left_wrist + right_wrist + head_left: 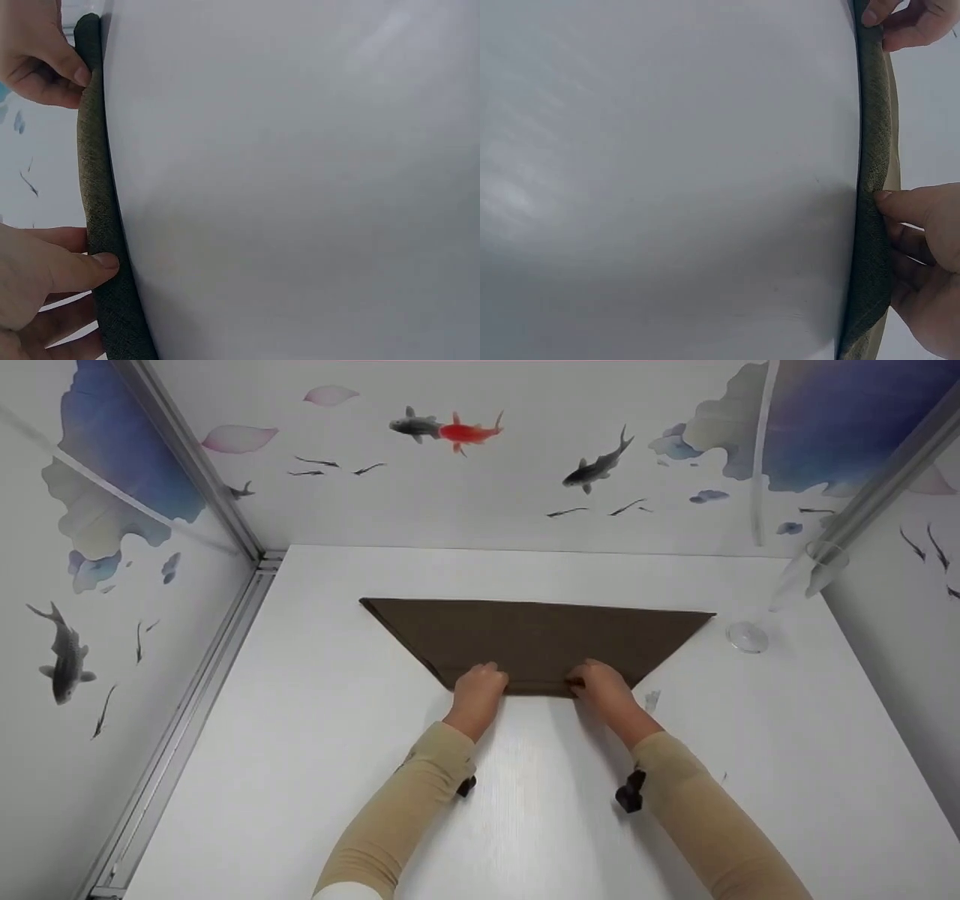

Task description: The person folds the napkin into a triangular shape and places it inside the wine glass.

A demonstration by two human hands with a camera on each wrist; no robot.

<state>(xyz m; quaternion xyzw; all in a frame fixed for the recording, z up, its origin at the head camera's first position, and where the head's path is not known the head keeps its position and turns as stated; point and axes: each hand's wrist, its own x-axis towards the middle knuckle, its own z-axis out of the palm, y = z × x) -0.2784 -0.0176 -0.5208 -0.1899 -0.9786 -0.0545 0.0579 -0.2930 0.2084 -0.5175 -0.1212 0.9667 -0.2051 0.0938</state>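
Note:
A dark brown cloth (540, 637), folded into a trapezoid with its long side away from me, lies on the white table (517, 810). My left hand (478, 697) pinches its short near edge left of the middle. Toward the right end of that same edge, my right hand (607, 694) pinches too. In the left wrist view the edge looks like a thick, rounded roll (101, 187), with the left thumb on top of it. The right wrist view shows the right thumb pressed on the roll (874, 127) and the fingers curled behind.
A clear round dish-like piece (747, 637) lies right of the cloth. Behind it a clear cup-shaped vessel (810, 574) stands near the right wall. A small transparent scrap (652, 701) is beside my right wrist. Fish-painted walls (480, 502) and metal rails (202, 682) border the table.

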